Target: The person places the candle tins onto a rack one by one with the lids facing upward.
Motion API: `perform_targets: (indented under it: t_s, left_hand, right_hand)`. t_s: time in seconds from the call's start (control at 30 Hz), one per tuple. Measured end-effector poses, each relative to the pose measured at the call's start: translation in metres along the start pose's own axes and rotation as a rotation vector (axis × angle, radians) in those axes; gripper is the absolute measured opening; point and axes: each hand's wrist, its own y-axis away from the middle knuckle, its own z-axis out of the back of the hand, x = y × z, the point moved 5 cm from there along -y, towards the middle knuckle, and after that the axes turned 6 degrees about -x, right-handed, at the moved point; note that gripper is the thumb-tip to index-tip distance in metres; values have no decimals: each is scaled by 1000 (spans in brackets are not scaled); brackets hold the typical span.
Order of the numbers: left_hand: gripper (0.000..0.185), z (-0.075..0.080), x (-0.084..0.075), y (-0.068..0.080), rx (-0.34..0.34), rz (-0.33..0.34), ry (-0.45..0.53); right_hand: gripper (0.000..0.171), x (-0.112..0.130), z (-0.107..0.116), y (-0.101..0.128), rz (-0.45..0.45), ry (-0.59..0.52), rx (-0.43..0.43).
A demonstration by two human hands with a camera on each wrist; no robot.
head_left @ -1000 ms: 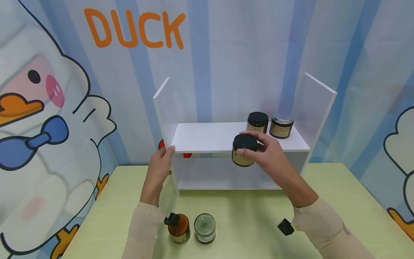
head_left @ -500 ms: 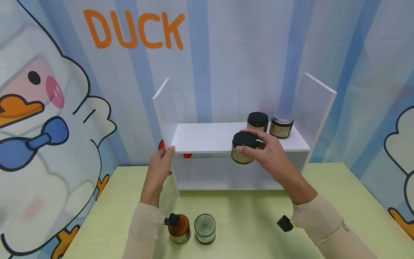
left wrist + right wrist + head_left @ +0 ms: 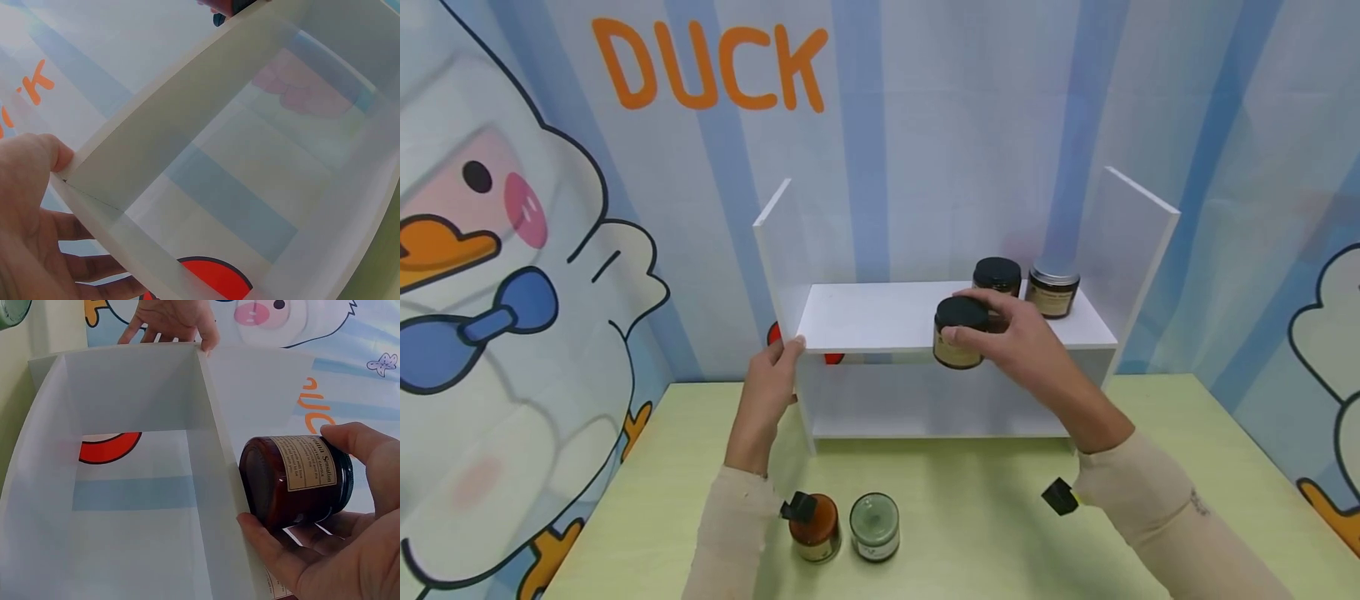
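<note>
My right hand holds an amber candle jar with a black lid at the front edge of the upper board of a white two-tier shelf. In the right wrist view, fingers and thumb span the jar, its base close against the board edge; I cannot tell whether it rests there. My left hand grips the shelf's left side at the upper board's corner, thumb on the front edge, fingers outside the panel. Behind the held jar stand a black-lidded jar and a silver-lidded jar.
On the table, an amber glass jar and a green glass jar stand in front of the shelf. The amber one is partly behind the left wrist's black camera. Tall side panels rise above the upper board.
My right hand has raised the candle jar slightly and moved it a little left and toward the upper board. The left hand has kept its place on the shelf.
</note>
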Motion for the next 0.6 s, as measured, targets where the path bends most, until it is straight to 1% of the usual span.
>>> perform_targets:
  t_s: [0.2,0.33,0.47,0.6]
  left_hand:
    - [69,-1,0,-1,-2,-2,1]
    - [69,-1,1,-2,-4,1,-2]
    - [69,-1,1,-2,-8,8,-7]
    - [69,-1,0,-1,-9,10,-6]
  right_hand:
    - [68,6,2,-2,-15,58,38]
    - [72,12,4,-3,-25,131,63]
    - [75,14,4,-7,-29,209,68]
    - [77,15,4,-10,-23,262,67]
